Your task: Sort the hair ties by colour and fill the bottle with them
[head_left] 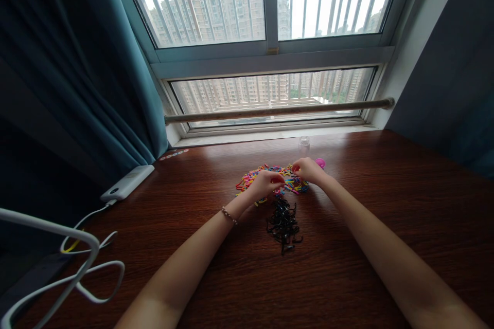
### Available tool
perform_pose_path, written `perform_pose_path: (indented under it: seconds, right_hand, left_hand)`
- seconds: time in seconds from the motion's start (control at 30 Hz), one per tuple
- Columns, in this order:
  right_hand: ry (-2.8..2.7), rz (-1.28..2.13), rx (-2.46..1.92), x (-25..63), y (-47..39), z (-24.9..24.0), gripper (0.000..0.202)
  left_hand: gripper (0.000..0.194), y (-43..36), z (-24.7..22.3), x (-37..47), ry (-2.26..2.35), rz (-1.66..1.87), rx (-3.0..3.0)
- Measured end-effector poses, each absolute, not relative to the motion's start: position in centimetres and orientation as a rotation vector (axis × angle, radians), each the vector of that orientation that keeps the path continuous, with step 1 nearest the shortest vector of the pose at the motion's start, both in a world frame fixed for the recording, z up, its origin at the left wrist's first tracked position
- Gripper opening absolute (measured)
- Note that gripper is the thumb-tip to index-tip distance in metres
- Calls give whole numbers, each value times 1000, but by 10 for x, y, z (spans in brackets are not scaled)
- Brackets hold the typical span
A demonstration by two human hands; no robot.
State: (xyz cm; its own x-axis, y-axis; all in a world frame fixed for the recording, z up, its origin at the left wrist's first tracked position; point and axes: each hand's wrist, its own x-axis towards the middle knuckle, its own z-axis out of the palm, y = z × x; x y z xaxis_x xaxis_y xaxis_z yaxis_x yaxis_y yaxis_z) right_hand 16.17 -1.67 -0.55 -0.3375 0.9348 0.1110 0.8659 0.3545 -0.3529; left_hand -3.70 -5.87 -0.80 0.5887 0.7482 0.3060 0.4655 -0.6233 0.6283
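Note:
A loose pile of small colourful pieces (249,179) is spread on the dark wooden table (208,164). My left hand (267,184) is over the pile's middle, its fingers pinched together; whatever they hold is too small to name. At the pile's right back edge, my right hand (307,170) has its thumb and forefinger closed at the pieces, and its grip is too small to make out. A heap of small black pieces (283,223) lies nearer to me, in front of the colourful ones.
A clear jar (304,147) stands behind my right hand, with a round pink object (320,163) beside it. At the left are a white power strip (128,183) and looping white cables (94,247). A window with a rail (278,111) borders the table's back.

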Motion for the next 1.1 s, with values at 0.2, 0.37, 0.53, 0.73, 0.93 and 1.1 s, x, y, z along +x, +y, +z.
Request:
perform_pose_path:
  seconds: [0.2,0.37,0.53,0.73,0.93,1.1]
  right_hand:
    - [-2331,284,-1594,159,-18,-13,24]
    - [-2263,288,-1556,161,-14,-10,20]
    - [-2170,742,-1483,161,-14,-1,20]
    - [-2178,1687,-1041,153,-42,23,26]
    - [-2270,1573,-1151,144,-47,25,27]
    - [-2152,450,-1575,152,-27,8,21]
  left_hand:
    - [15,-72,8,-29,612,395,2292]
    - [21,-71,6,-30,622,254,2236]
    - [25,-54,-1,-42,950,574,2207]
    - [23,-34,-8,-63,1280,888,2226]
    - [22,-30,-9,-70,1390,925,2218]
    - [24,-30,-9,-71,1473,965,2227]
